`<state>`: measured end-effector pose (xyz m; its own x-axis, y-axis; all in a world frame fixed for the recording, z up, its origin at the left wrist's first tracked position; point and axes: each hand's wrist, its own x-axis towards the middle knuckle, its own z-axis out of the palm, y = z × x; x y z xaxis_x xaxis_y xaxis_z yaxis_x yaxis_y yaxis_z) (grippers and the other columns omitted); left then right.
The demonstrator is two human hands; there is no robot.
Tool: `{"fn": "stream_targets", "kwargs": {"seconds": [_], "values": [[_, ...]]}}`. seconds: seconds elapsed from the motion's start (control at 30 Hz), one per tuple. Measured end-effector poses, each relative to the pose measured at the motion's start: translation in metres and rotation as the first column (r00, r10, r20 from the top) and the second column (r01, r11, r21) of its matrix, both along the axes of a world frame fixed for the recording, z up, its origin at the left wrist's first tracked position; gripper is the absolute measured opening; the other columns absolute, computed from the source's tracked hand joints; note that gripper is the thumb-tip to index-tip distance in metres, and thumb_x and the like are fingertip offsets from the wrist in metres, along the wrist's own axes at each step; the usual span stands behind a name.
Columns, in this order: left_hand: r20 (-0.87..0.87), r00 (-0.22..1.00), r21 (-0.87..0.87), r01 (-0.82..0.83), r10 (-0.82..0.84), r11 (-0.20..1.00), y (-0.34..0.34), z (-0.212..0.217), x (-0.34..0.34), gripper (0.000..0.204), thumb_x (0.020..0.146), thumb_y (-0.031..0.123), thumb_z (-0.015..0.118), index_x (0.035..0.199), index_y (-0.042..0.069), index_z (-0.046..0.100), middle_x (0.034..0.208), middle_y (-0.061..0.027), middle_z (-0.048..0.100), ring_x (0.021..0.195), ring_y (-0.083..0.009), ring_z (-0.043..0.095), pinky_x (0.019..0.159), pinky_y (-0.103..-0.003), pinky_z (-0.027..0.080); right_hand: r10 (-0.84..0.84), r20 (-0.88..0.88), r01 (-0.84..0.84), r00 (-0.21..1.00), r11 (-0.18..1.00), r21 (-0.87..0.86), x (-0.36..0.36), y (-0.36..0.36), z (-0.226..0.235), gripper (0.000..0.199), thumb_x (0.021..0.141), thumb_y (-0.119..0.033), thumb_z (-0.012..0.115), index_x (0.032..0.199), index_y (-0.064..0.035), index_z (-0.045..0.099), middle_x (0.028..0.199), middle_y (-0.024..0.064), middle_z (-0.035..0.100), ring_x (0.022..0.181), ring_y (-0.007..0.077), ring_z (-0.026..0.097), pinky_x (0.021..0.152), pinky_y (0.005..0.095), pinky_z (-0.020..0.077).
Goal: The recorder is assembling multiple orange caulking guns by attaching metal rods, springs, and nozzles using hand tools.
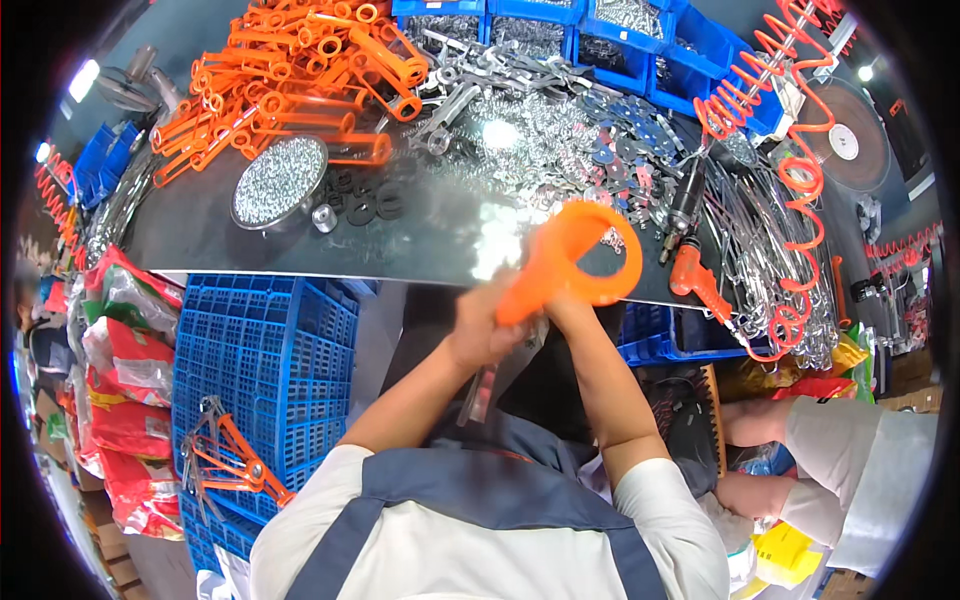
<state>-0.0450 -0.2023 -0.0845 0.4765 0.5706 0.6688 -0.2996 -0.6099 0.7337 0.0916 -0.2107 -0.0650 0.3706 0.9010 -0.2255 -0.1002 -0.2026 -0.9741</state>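
Observation:
In front of my chest, at the table's near edge, an orange caulking gun frame (pixel 612 282) points its open ring up and away from me. My left hand (pixel 484 322) is closed round its narrower end, a little blurred. My right hand (pixel 566 304) comes up behind the frame, which hides its fingers. Below my left hand a flat metal strip (pixel 480 394) hangs down; what holds it is hidden. More orange frames (pixel 290 85) are heaped at the back left of the dark table (pixel 400 245).
A round dish of small metal parts (pixel 280 183) stands beside black rings (pixel 362 207). Springs and plates (pixel 560 140) cover the table's middle. Blue bins (pixel 618 50) line the back. At right lie an orange-handled air tool (pixel 698 280), coiled hose (pixel 800 180) and metal rods (pixel 770 230). Blue crates (pixel 240 340) stand left; a person's legs (pixel 760 440) show right.

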Motion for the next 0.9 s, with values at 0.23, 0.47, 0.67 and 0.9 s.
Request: {"fn": "stream_targets", "kwargs": {"seconds": [0.23, 0.47, 0.67, 0.9], "values": [[-0.112, 0.986, -0.139, -0.135, 0.120, 0.981, 0.000, 0.038, -0.002, 0.047, 0.089, 0.040, 0.050, 0.109, -0.002, 0.059, 0.074, -0.0059, 0.062, 0.060, -0.0120, 0.059, 0.056, -0.027, 0.048, -0.062, 0.667, -0.136, 0.743, 0.961, 0.241, 0.007, -0.010, 0.011, 0.021, 0.074, -0.002, 0.062, 0.094, 0.0020, 0.065, 0.096, 0.0171, 0.059, 0.076, 0.0264, 0.063, 0.071, 0.0348, 0.0513], [-0.011, 1.000, -0.303, 0.019, -0.024, 0.953, 0.010, 0.023, 0.004, 0.051, 0.088, 0.045, 0.045, 0.097, -0.003, 0.060, 0.074, -0.0079, 0.063, 0.059, -0.0132, 0.062, 0.054, -0.027, 0.049, -0.247, 0.230, -0.011, 0.941, 0.659, 0.752, 0.006, -0.047, 0.100, 0.019, 0.083, 0.000, 0.062, 0.101, 0.0006, 0.067, 0.101, 0.0124, 0.063, 0.085, 0.0211, 0.064, 0.070, 0.0303, 0.0513], [0.032, 0.996, -0.345, 0.086, -0.080, 0.934, 0.006, 0.024, 0.004, 0.038, 0.090, 0.032, 0.044, 0.098, -0.002, 0.060, 0.075, -0.0082, 0.063, 0.053, -0.0123, 0.061, 0.051, -0.026, 0.048, -0.488, 0.656, -0.498, 0.576, 0.427, 0.755, -0.002, -0.020, 0.125, 0.031, 0.066, 0.011, 0.070, 0.096, 0.0047, 0.067, 0.101, 0.0179, 0.064, 0.091, 0.0295, 0.062, 0.080, 0.0351, 0.0481], [0.004, 0.997, -0.303, 0.080, -0.083, 0.950, 0.008, 0.021, 0.005, 0.038, 0.091, 0.031, 0.046, 0.106, -0.002, 0.058, 0.077, -0.0086, 0.063, 0.058, -0.0115, 0.061, 0.051, -0.025, 0.048, -0.508, 0.708, -0.577, 0.490, 0.420, 0.700, 0.001, -0.027, 0.130, 0.034, 0.063, -0.001, 0.074, 0.097, 0.0013, 0.067, 0.097, 0.0141, 0.064, 0.088, 0.0323, 0.062, 0.077, 0.0374, 0.0499]]}}
